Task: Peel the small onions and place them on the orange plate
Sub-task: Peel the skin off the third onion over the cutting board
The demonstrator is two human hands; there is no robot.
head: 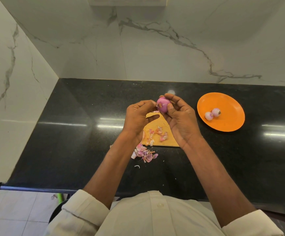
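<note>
Small purple onion (162, 104), held above the wooden cutting board (169, 139): right hand (181, 120) grips it; left hand (138, 118) pinches skin at its root end. Peeling towards the tip should strip cleanly. Round orange plate (230, 124) lies right.

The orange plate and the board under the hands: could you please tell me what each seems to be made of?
The round orange plate looks like matte plastic or melamine: uniform colour, soft sheen. The tan cutting board appears to be wood or bamboo, with a pale unglossed surface and a cut-out handle.

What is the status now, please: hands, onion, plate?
Right hand holds onion; left hand picks at its end. Two peeled onions on orange plate. Nothing in the way.
</note>
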